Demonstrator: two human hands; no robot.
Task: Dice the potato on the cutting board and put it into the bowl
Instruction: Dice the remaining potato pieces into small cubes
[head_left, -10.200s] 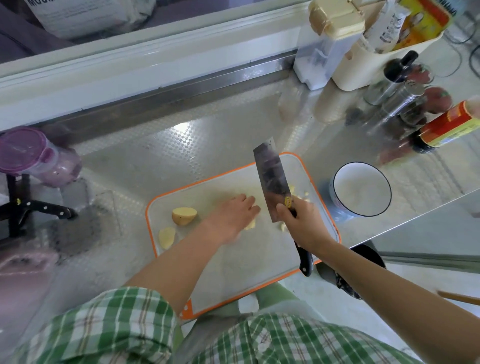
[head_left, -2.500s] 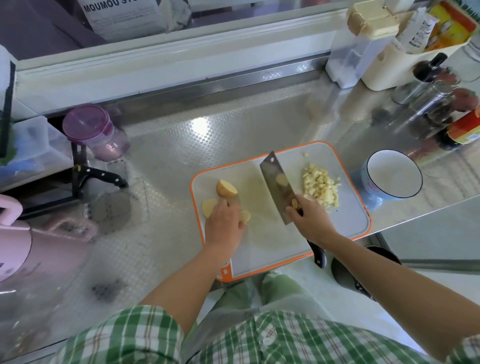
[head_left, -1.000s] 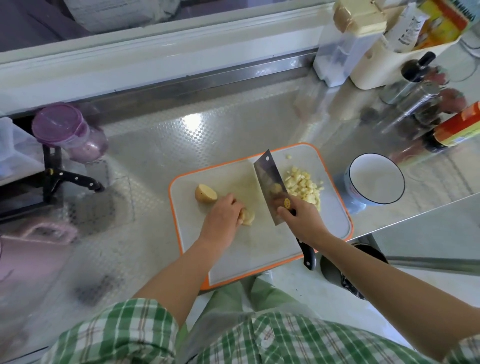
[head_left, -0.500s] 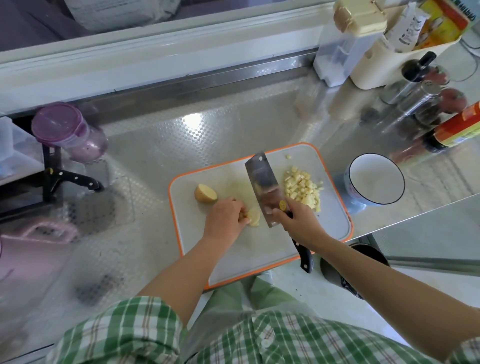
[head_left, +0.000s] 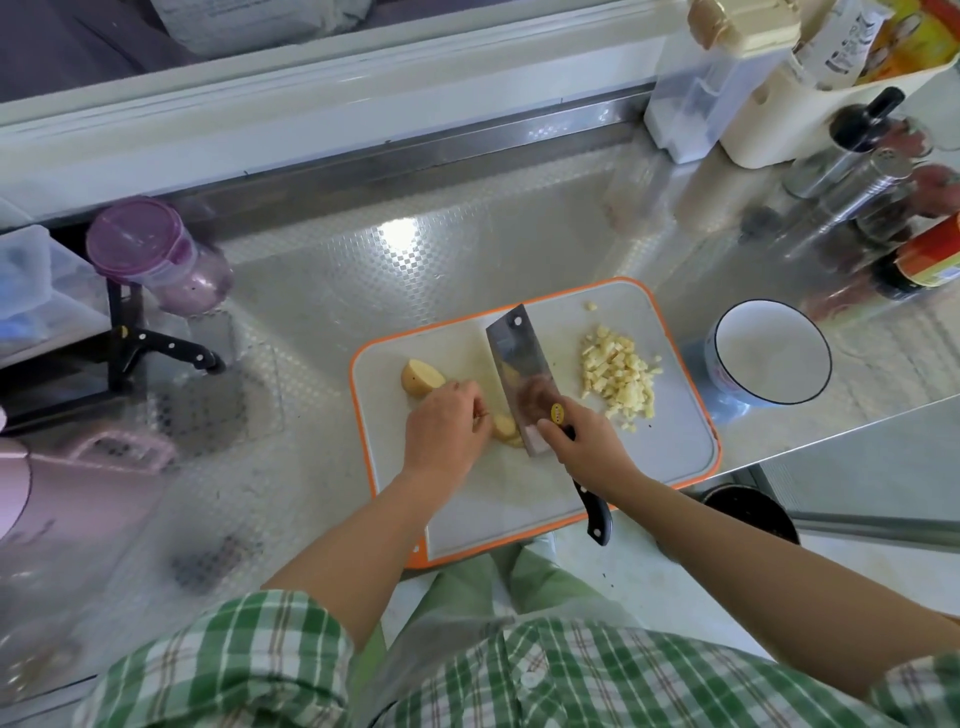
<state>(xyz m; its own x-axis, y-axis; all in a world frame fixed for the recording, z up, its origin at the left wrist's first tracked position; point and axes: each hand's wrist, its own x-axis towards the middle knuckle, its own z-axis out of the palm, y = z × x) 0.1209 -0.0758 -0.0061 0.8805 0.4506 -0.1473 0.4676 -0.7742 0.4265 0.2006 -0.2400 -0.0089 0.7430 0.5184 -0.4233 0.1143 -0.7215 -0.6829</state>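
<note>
A white cutting board (head_left: 670, 447) with an orange rim lies on the steel counter. My right hand (head_left: 584, 441) grips the black handle of a cleaver (head_left: 519, 369), whose blade stands on a potato slice (head_left: 505, 428). My left hand (head_left: 447, 434) holds that slice down with curled fingers, right beside the blade. A larger potato chunk (head_left: 420, 378) lies at the board's left. A heap of diced potato (head_left: 618, 376) sits at the board's right. The white bowl (head_left: 771, 351) with a dark rim stands empty to the right of the board.
Bottles, shakers and a cream caddy (head_left: 831, 119) crowd the back right. A purple-lidded jar (head_left: 156, 254) and a black-handled knife rack (head_left: 156, 345) stand at the left, a pink kettle (head_left: 62, 499) nearer. The counter edge runs just below the board.
Over ten seconds the diced heap appeared at the board's right. In the last second my left hand took a slice and the cleaver moved left onto it.
</note>
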